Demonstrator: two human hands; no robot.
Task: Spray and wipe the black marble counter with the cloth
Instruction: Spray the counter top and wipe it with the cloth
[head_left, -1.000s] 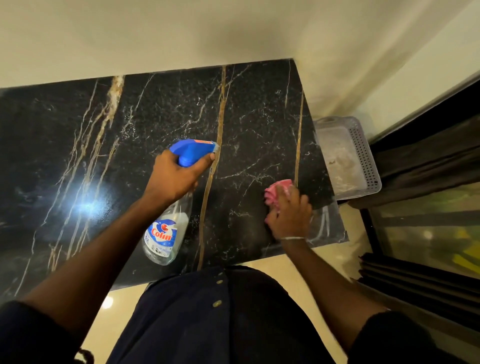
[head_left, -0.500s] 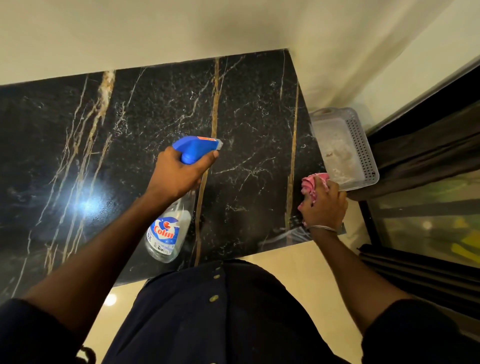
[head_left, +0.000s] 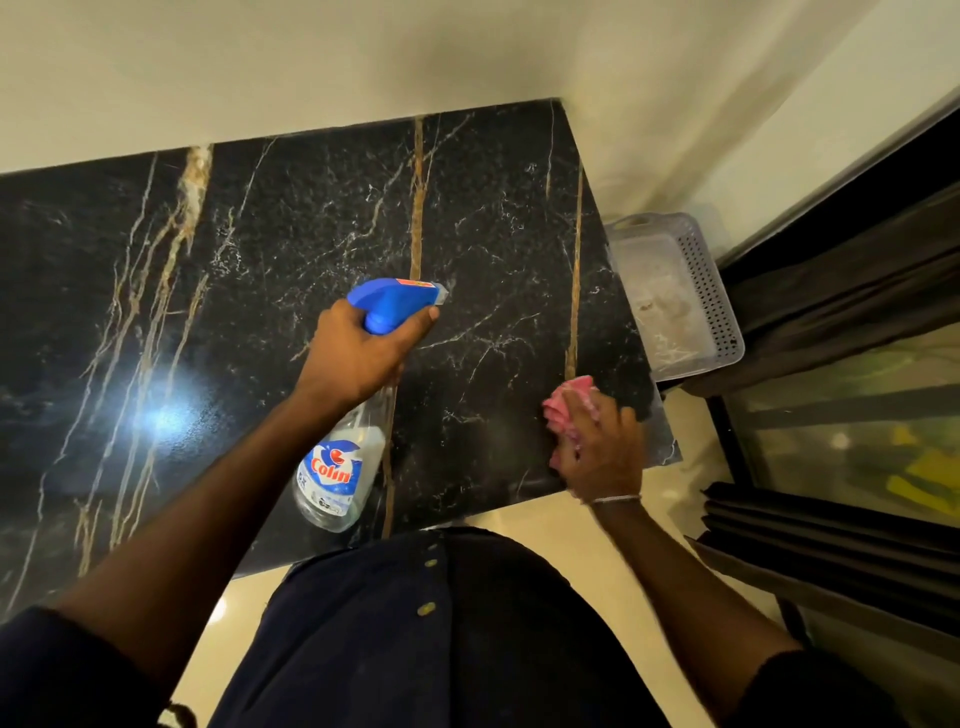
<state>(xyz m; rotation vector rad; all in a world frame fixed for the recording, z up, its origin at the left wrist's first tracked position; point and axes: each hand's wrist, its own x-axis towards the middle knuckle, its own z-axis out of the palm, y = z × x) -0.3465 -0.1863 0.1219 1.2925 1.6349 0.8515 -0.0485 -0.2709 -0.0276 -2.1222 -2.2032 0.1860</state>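
Above the black marble tabletop (head_left: 311, 234) the left hand (head_left: 358, 358) gripped the spray bottle (head_left: 340, 467) by its neck. Near the tabletop's front right corner, the right hand (head_left: 602, 447) clutched the pink cloth (head_left: 563, 402) against it.

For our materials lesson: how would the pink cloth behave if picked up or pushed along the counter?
The pink cloth is crumpled under the right hand, so probably soft and floppy. The hand nearly covers it, so likely light. On the glossy counter it should slide, not roll.
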